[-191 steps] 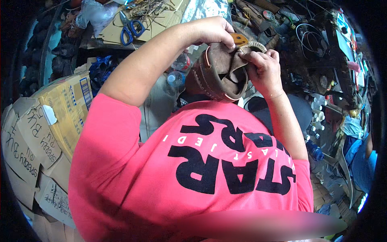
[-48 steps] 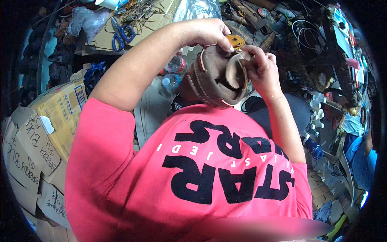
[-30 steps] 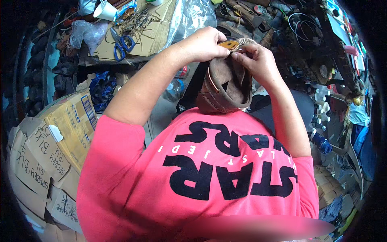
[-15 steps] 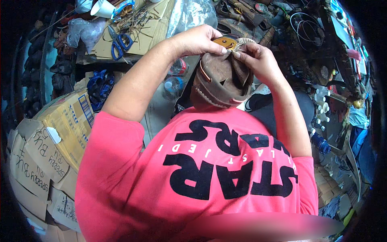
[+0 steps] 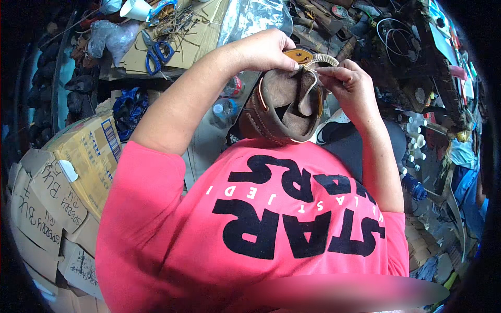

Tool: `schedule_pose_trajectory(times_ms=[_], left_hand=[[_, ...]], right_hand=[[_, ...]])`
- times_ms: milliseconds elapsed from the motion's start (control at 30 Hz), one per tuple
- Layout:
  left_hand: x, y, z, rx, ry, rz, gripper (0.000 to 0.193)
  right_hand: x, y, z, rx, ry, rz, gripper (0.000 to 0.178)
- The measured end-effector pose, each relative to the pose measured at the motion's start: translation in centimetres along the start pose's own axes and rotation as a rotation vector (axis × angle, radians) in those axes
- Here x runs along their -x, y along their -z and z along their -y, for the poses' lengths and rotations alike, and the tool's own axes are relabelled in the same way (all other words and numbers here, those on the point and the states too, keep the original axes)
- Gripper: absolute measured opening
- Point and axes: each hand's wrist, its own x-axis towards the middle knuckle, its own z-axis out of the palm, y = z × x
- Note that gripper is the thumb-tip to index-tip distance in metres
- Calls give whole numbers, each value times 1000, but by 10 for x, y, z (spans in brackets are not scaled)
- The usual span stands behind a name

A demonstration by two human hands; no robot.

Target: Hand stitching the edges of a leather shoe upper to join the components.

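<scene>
A brown leather shoe upper (image 5: 287, 112), with pale stitching along its rim, is held up in front of my chest. My left hand (image 5: 276, 52) grips its far edge, thumb pressed beside a tan leather patch (image 5: 299, 55) with small holes. Close by on the right, my right hand (image 5: 350, 83) has thumb and forefinger pinched together next to the pale stitched edge (image 5: 324, 60). A thin pale strand seems to run from the upper to those fingertips; what they hold is too small to name. A loose leather flap (image 5: 308, 94) hangs inside the upper.
Blue-handled scissors (image 5: 156, 55) lie on a cardboard-topped surface at far left, near a white cup (image 5: 135, 9). Plastic bottles (image 5: 224, 109) stand below my left forearm. Cardboard boxes (image 5: 83, 156) fill the left side. Small bottles (image 5: 415, 135) and leather scraps crowd the right.
My right hand has pulled away rightward from the upper's edge, fingers pinched. My left hand keeps its grip. The upper has tilted slightly, showing more of the inner flap.
</scene>
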Motion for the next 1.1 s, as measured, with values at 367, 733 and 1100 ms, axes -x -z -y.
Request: schedule_pose_trajectory(times_ms=[367, 733, 1100], left_hand=[[-1, 1, 5, 13, -6, 7, 31], [-1, 1, 0, -22, -38, -8, 31], [0, 1, 27, 629, -6, 163, 30]], right_hand=[[-6, -8, -2, 12, 19, 15, 26], [-9, -12, -3, -47, -12, 25, 24], [-7, -4, 9, -62, -11, -5, 18]])
